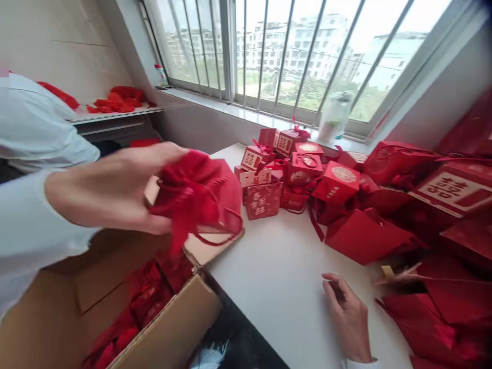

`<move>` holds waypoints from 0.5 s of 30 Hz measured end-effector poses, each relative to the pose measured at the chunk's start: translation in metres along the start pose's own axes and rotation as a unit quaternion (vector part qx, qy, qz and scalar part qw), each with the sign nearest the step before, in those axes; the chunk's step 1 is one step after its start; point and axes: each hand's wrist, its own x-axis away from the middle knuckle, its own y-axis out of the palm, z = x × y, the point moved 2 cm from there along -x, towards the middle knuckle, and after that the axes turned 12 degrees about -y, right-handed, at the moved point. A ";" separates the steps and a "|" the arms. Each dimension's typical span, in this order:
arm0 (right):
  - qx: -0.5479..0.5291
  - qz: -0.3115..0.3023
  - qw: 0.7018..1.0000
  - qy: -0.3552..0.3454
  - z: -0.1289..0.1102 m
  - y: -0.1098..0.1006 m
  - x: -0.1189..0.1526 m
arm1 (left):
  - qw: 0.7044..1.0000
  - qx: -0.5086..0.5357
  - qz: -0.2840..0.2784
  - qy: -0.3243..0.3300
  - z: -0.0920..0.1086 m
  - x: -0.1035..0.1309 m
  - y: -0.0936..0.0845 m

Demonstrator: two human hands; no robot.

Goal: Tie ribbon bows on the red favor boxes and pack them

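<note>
My left hand (126, 187) is wrapped around a red gift bag (219, 192) with a gathered top, ribbon and cord handle. I hold it in the air above the near side of an open cardboard box (161, 328). Inside that box lie several red gift bags (151, 292). Low on the right, my right hand (346, 318) rests on the white table (277, 271). Its fingers are loosely curled, the thumb stands apart from them, and nothing shows in it. Red bags and boxes lie just to its right.
A pile of red gift boxes (336, 182) with printed characters and ribbons covers the table's back and right side. A clear bottle (334, 118) stands on the sill by the barred window. At left sits another person in a light sleeve (34, 118), near red cloth (115, 102).
</note>
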 end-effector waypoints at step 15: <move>-0.012 0.142 0.990 -0.007 -0.030 -0.069 0.043 | 0.927 0.157 -0.182 0.289 0.137 0.000 0.271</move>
